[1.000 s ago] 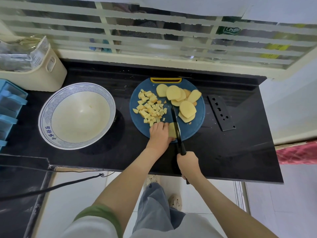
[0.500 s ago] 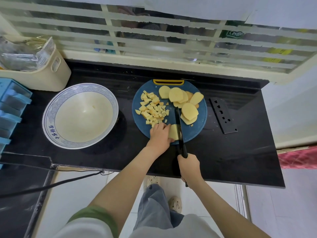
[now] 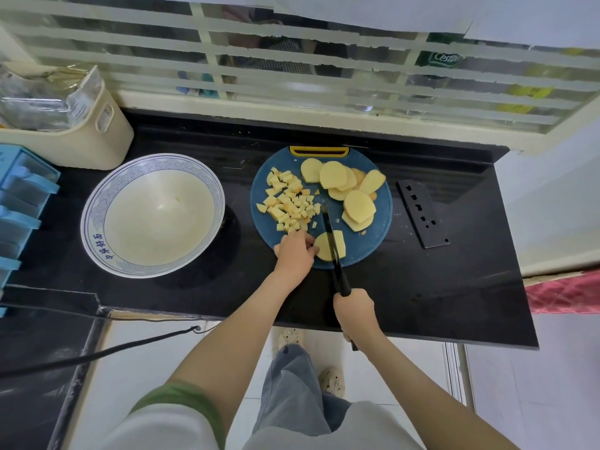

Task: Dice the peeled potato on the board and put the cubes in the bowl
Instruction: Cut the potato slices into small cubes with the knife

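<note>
The left hand steadies a pale slice at the board's 6 o'clock, its grip curled on the slice's near edge. The right hand's grip is clenched round the handle of the black knife, whose thin blade lies across that slice. The fingers sit just beside the blade, so a skid on the probably damp, starchy face could bring the edge onto them. The smooth round board might also slide on the glossy black surface. Small uneven cubes heap at 10 o'clock and flat oval rounds overlap at 1 o'clock; strays could roll off. The glazed bowl, at the board's 9 o'clock, shows no cubes.
</note>
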